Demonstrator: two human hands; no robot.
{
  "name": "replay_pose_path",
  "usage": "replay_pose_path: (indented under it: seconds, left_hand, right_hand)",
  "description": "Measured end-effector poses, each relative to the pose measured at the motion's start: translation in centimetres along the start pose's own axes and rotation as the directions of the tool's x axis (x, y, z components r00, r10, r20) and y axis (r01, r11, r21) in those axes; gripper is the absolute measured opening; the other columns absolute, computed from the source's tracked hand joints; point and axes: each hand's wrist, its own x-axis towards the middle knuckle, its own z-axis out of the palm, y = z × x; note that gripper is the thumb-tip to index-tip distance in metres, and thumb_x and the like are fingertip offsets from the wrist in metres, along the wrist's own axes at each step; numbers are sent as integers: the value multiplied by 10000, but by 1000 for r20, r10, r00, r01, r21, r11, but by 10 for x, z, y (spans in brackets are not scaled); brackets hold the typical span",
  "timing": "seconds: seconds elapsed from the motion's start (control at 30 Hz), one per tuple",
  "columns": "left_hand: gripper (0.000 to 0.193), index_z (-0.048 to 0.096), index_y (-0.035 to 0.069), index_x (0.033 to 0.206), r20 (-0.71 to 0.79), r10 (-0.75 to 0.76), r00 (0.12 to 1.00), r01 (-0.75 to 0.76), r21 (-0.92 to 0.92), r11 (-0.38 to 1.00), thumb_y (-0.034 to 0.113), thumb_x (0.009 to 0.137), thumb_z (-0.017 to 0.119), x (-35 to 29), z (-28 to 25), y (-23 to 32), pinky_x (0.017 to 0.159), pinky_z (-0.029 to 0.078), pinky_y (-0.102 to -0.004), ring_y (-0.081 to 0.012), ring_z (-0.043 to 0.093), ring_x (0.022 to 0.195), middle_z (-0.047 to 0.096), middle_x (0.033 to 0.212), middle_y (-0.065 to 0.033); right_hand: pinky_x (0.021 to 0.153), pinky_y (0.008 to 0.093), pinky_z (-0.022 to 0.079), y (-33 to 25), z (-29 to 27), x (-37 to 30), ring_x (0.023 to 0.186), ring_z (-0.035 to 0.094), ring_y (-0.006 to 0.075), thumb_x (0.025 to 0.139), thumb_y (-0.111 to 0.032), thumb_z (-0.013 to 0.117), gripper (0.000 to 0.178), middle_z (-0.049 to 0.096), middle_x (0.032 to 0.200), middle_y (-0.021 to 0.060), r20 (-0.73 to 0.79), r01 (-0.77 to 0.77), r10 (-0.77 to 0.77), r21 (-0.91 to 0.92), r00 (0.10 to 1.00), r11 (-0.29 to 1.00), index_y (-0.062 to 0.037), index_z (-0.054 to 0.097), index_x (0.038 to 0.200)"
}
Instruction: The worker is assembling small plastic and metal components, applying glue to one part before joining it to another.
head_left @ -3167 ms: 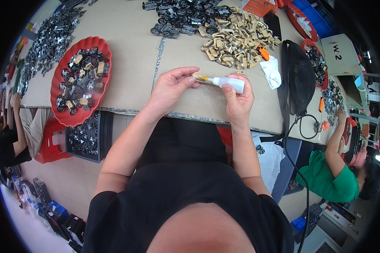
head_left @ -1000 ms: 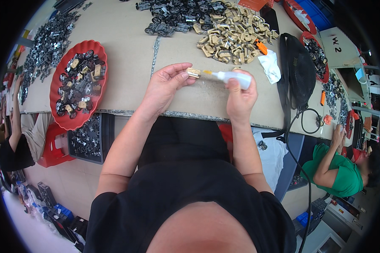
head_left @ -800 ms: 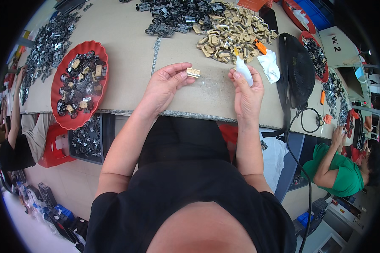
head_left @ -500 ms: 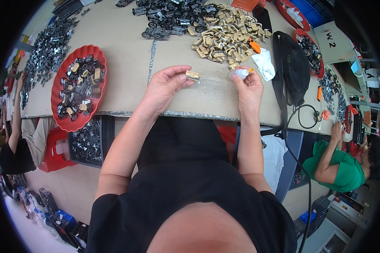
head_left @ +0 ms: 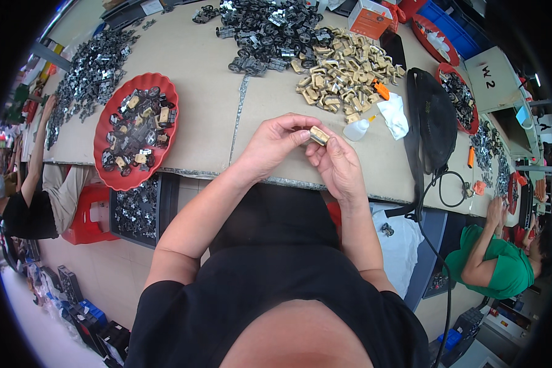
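Observation:
A small tan toy-vehicle part (head_left: 318, 135) with a greyish underside is held between my two hands, just above the table's near edge. My left hand (head_left: 277, 145) pinches its left end between thumb and fingers. On its other end, the thumb and fingertips of my right hand (head_left: 339, 167) close in. A small white squeeze bottle (head_left: 356, 129) with a thin yellow tip lies tilted on the table beyond my right hand. Behind it spreads a heap of similar tan parts (head_left: 340, 70). Farther back are piled black toy-vehicle chassis (head_left: 270, 34) with wheels.
Left on the table is a red scalloped tray (head_left: 106, 132) of chassis and tan parts. White tissue (head_left: 394, 116), an orange tool (head_left: 381, 90) and a black bag (head_left: 435, 119) with straps and cable lie right. Co-workers sit at both sides, one in a green shirt (head_left: 494, 260).
My right hand has let go of the squeeze bottle, which now rests on the table. It has moved left to the tan part, while my left hand has carried that part rightward.

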Motion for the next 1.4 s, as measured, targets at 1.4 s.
replay_pose_path:
  seconds: [1.4]
  left_hand:
    - [658, 443, 72, 1257, 97, 115, 989, -129, 940, 315, 60, 654, 706, 23, -99, 42, 909, 401, -355, -287, 472, 1030, 511, 1137, -115]
  right_hand:
    - [616, 209, 413, 13, -15, 12, 747, 485, 114, 763, -139, 681, 498, 533, 972, 108, 42, -142, 136, 322, 990, 936, 68, 450, 1152]
